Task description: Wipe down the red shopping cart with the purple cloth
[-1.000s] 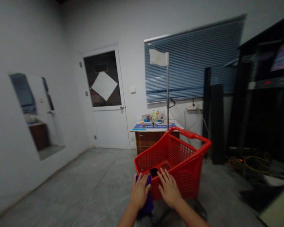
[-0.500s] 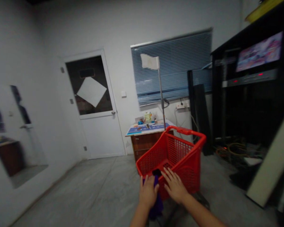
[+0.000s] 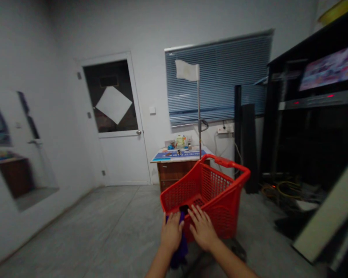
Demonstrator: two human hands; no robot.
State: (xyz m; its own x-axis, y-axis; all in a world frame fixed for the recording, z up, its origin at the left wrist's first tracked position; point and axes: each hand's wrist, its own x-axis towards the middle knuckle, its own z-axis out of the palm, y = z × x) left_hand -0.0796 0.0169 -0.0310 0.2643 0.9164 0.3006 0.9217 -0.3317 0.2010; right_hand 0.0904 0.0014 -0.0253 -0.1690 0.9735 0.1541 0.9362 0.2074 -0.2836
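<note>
A red plastic shopping cart (image 3: 220, 216) stands on the grey floor in front of me, with a white flag (image 3: 187, 70) on a tall pole rising behind it. Purple cloth (image 3: 179, 253) hangs over the cart's near edge. My left hand (image 3: 172, 231) lies on the cloth at that edge, fingers spread. Just to the right, my right hand (image 3: 202, 227) rests at the rim with its fingers apart, holding nothing visible. Between the hands, a small black object (image 3: 185, 209) shows at the edge; what it is cannot be told.
Behind the cart is a brown desk (image 3: 174, 170) with small items on top. A white door (image 3: 121, 162) is at the back left, a mirror (image 3: 43, 166) at the left wall. Black shelving (image 3: 316, 127), cables (image 3: 290, 189) and a leaning pale board (image 3: 327, 220) stand at the right.
The view has turned slightly right and down or shifted, so the cart and both hands appear a little further left. Both hands keep their places at the cart's edge.
</note>
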